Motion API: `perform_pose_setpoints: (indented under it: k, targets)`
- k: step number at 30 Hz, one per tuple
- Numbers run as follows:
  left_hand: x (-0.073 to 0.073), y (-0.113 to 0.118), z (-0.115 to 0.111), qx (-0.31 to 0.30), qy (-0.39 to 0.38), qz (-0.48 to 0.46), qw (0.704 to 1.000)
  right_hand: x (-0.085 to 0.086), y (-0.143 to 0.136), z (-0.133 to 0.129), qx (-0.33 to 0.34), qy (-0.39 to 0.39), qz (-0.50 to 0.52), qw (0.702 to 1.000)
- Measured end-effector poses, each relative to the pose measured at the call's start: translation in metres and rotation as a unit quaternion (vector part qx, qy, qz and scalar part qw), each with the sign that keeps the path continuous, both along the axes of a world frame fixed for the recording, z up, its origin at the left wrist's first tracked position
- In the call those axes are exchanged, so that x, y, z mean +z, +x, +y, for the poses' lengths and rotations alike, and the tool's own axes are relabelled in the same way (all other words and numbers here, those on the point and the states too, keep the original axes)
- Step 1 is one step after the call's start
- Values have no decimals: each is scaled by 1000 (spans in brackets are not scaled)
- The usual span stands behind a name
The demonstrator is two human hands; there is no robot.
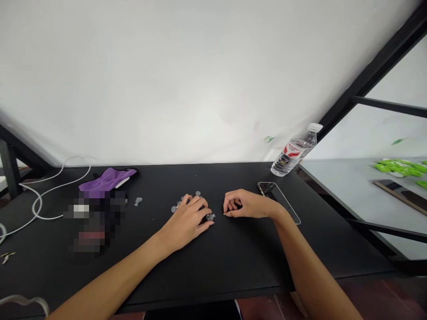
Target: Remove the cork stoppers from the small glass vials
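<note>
On the black table, my left hand [188, 221] reaches over several small clear plastic pieces, its thumb and fingers around one clear piece [210, 217] at the fingertips. More clear pieces [174, 208] lie just beyond and to the left of its fingers, partly covered by them. To the right, my right hand [238, 203] rests near the table surface with its fingers curled and its thumb and index tips together. Whatever those tips may pinch is too small to make out. A gap separates the two hands.
A phone [283, 202] lies beside my right wrist, with a water bottle [293, 153] behind it. At left are a purple cloth [108, 180], a white cable [40, 202] and a lone clear piece [138, 201]. Black metal bars [370, 66] flank the table [200, 271].
</note>
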State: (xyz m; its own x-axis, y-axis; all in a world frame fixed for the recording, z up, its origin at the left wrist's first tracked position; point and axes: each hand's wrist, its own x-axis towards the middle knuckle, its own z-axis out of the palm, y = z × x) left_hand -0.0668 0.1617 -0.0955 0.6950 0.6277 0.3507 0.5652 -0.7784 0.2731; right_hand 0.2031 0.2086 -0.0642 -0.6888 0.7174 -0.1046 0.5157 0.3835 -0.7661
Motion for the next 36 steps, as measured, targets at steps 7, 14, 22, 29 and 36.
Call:
perform_pose_setpoints:
  k: [7,14,22,29,36]
  targets:
    - [0,3,-1,5,7,12,1000,1,7,1,5,-26,-37,999]
    - [-1,2,0,-2,18,18,1000,2,6,0,2,-35,-30,999]
    - [4,-3,-1,-18,10,25,999,6,12,1,14,-77,-71,994]
    - [6,-2,-3,-29,6,42,999,7,18,0,31,-87,-87,992]
    - [10,-23,3,7,3,62,998,14,17,-1,5,-77,-47,996]
